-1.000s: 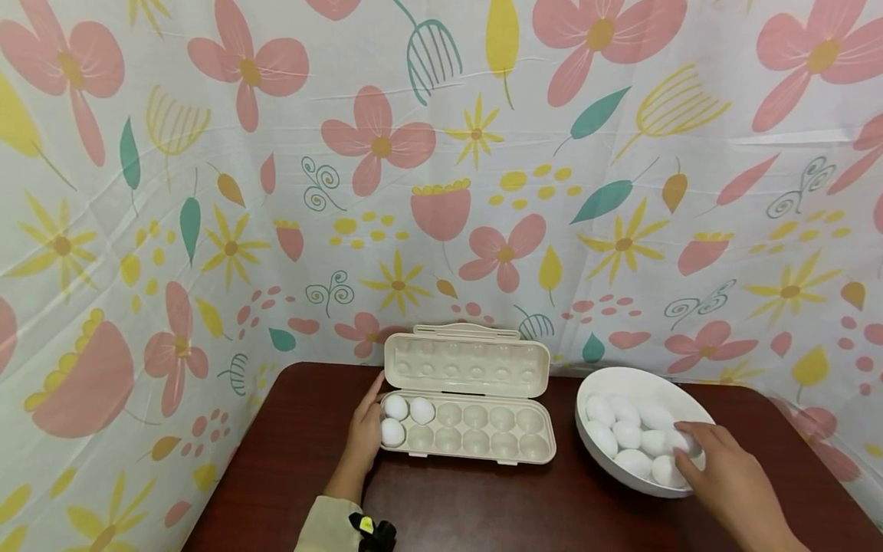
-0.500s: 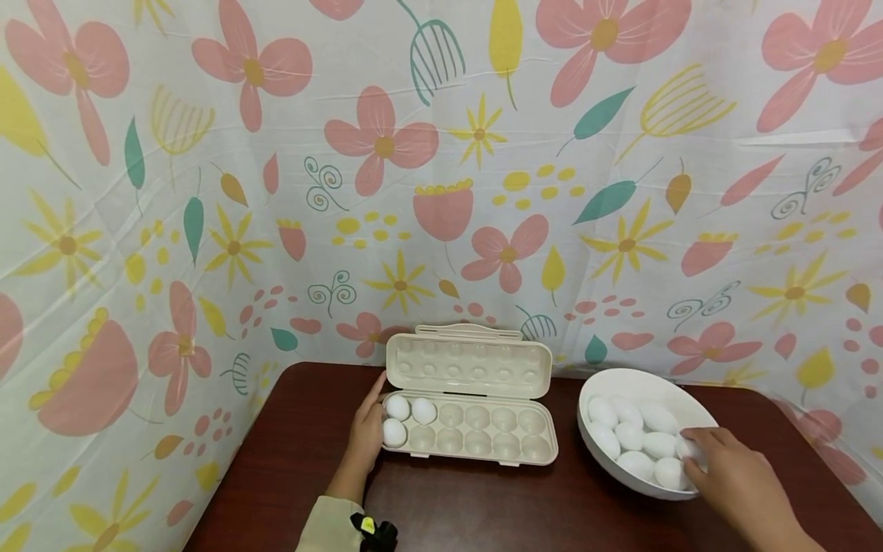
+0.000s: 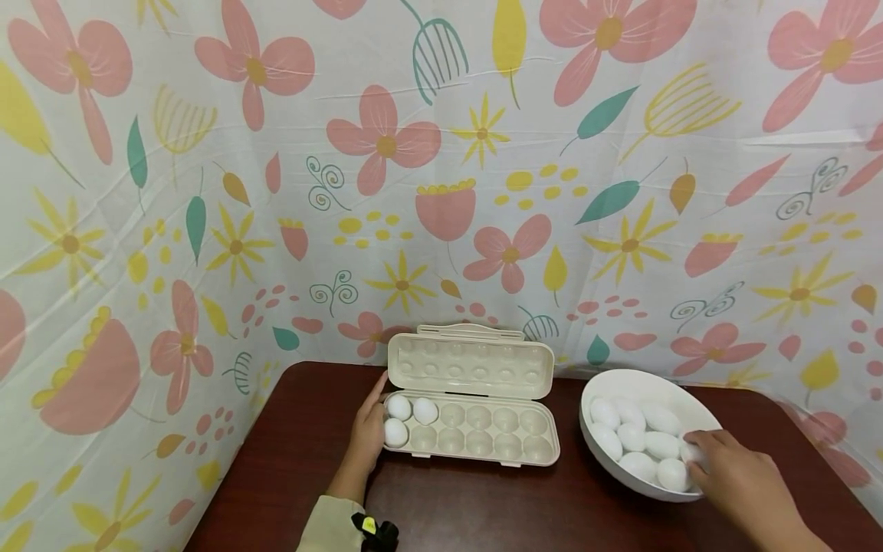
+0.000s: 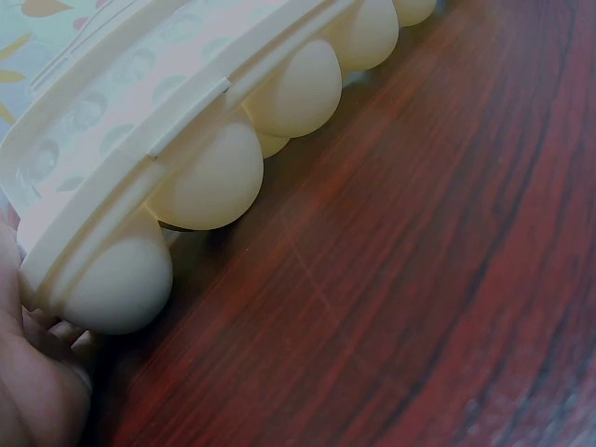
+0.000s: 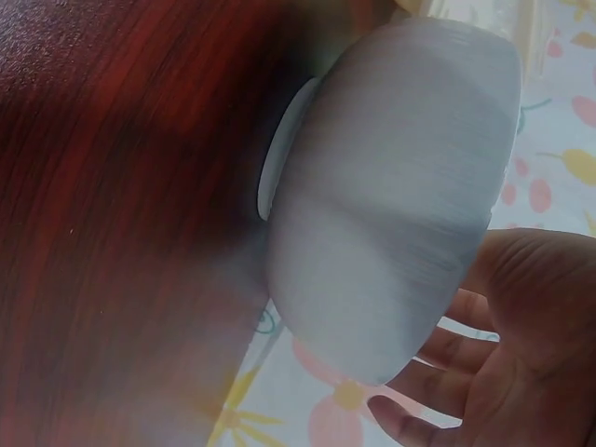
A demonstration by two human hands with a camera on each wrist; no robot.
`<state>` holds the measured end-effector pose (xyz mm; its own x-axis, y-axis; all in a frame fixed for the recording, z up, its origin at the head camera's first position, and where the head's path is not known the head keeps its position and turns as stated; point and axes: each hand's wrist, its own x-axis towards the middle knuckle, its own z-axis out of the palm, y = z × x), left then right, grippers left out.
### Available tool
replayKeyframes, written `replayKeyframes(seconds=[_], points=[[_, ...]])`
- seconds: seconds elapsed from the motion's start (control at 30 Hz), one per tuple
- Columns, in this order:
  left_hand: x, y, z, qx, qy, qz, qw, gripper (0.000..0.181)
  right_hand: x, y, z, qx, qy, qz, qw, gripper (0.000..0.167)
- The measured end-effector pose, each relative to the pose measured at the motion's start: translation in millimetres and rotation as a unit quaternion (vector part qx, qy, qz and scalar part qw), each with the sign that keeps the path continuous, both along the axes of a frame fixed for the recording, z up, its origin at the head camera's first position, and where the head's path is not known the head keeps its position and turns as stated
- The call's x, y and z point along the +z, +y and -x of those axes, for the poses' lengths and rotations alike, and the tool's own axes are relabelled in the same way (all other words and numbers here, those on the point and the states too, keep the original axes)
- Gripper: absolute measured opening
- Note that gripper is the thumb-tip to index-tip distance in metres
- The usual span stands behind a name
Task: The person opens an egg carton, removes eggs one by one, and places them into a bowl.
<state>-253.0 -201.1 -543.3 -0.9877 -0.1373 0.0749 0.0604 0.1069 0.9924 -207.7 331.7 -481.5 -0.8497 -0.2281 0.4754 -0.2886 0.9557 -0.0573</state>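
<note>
A cream plastic egg carton (image 3: 476,460) lies open on the table, its lid leaning back. White eggs (image 3: 425,411) fill three cups at its left end. My left hand (image 3: 366,437) holds that end; in the left wrist view, fingers (image 4: 65,331) curl beneath the rim. To the right stands a white bowl (image 3: 624,475) with several white eggs (image 3: 662,445). My right hand (image 3: 741,479) reaches over its right rim, pinching an egg (image 3: 692,452) between thumb and fingers. In the right wrist view, the bowl's wall (image 5: 391,186) hides the eggs and the fingertips are partly visible.
The dark reddish-brown wooden table (image 3: 538,506) carries both the carton and the bowl. A flower-printed cloth (image 3: 441,230) hangs close behind them and along the left side. A small black device (image 3: 378,530) sits on the left wrist at the sleeve.
My right hand has closed its thumb and fingers around an egg at the bowl's right side. The left hand and the carton stay in place; the head view has shifted slightly.
</note>
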Motion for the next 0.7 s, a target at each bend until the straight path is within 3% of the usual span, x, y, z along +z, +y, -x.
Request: replayKeyframes(seconds=[0.17, 0.5, 0.7], points=[[12.4, 2.0, -8.4, -0.001, 0.004, 0.004, 1.0000, 0.062, -0.9, 0.2, 1.3, 0.002, -0.010, -0.013, 0.9999, 0.036], [8.9, 1.3, -6.6, 0.003, 0.002, 0.001, 1.0000, 0.063, -0.8, -0.2, 9.5, 0.002, -0.062, -0.034, 0.9975, 0.033], [8.2, 0.9, -5.2, 0.002, 0.006, 0.000, 1.0000, 0.062, -6.2, 0.6, 12.4, 0.021, -0.024, -0.032, 0.9990, 0.034]])
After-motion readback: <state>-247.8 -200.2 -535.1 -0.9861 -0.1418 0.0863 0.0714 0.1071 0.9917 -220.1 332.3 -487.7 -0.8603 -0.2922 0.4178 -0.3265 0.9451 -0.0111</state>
